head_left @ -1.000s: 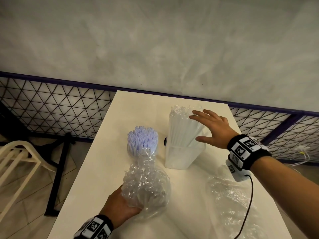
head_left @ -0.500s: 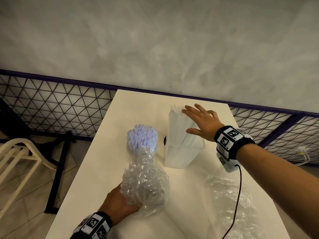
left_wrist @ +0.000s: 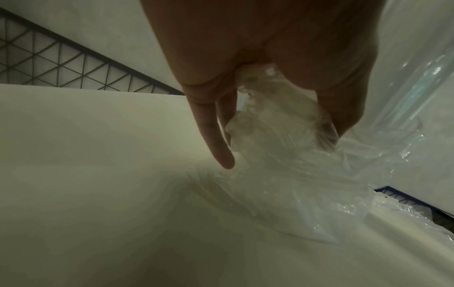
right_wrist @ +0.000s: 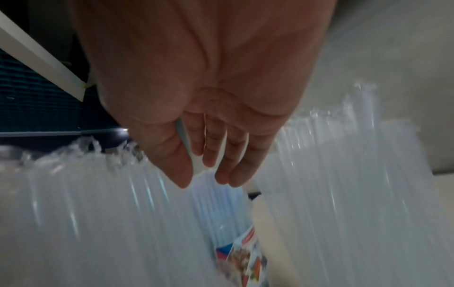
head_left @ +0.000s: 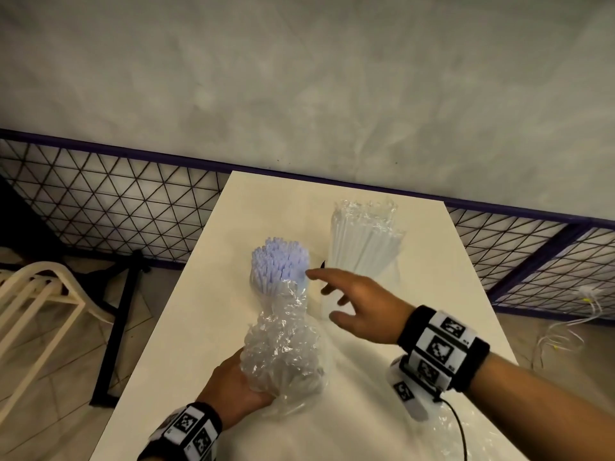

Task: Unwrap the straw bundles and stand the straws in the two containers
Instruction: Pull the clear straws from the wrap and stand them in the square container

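Observation:
A bundle of pale blue straws (head_left: 279, 261) stands upright on the white table (head_left: 206, 311), its clear wrapper (head_left: 283, 347) crumpled down around the lower half. My left hand (head_left: 233, 390) grips that bunched wrapper (left_wrist: 277, 124) at the bundle's base. My right hand (head_left: 346, 294) hovers open beside the blue straws, fingers (right_wrist: 209, 155) spread and its index tip close to their tops. Behind it, clear straws (head_left: 366, 241) stand in a transparent container whose lower part my hand hides.
A loose clear wrapper (head_left: 466, 430) lies on the table's near right corner. A black wire mesh fence (head_left: 109, 201) with a purple rail runs behind the table. A cream chair (head_left: 36, 294) stands on the floor at the left, white cables (head_left: 579, 311) at the right.
My right hand has left the clear straws in the container and swung left and nearer, over to the blue bundle. The left hand keeps its hold on the wrapper.

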Demonstrator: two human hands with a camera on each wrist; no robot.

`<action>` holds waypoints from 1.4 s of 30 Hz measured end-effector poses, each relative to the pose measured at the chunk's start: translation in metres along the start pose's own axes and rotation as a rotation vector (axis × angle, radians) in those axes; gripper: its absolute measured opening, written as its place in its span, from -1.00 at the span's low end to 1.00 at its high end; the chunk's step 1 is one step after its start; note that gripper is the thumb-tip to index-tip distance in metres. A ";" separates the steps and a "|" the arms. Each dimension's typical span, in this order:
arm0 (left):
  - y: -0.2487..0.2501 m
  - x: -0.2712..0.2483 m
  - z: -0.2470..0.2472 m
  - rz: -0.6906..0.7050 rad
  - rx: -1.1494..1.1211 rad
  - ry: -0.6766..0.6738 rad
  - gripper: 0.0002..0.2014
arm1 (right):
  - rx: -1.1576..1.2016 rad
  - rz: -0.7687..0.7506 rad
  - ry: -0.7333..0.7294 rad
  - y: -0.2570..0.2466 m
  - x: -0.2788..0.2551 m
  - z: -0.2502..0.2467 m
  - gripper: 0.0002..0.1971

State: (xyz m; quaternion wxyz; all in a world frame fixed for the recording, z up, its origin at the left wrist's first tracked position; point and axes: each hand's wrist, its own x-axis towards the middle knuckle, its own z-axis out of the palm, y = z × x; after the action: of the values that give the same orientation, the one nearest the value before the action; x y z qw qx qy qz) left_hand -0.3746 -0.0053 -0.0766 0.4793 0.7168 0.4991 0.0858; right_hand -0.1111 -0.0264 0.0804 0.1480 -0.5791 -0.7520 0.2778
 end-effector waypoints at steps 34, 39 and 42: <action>0.009 -0.005 -0.007 0.034 -0.052 -0.059 -0.48 | 0.271 0.226 -0.055 0.009 0.011 0.036 -0.79; 0.003 -0.002 -0.006 0.041 -0.085 -0.068 -0.48 | 0.284 0.223 0.074 0.008 0.011 0.033 -0.70; 0.003 -0.002 -0.006 0.039 -0.089 -0.074 -0.55 | 0.300 0.248 0.093 0.011 0.013 0.037 -0.61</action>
State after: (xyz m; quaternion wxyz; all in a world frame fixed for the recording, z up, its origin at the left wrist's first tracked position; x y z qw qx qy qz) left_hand -0.3769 -0.0035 -0.0704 0.5271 0.7069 0.4628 0.0907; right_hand -0.1266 -0.0218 0.0430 0.2318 -0.6510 -0.6176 0.3756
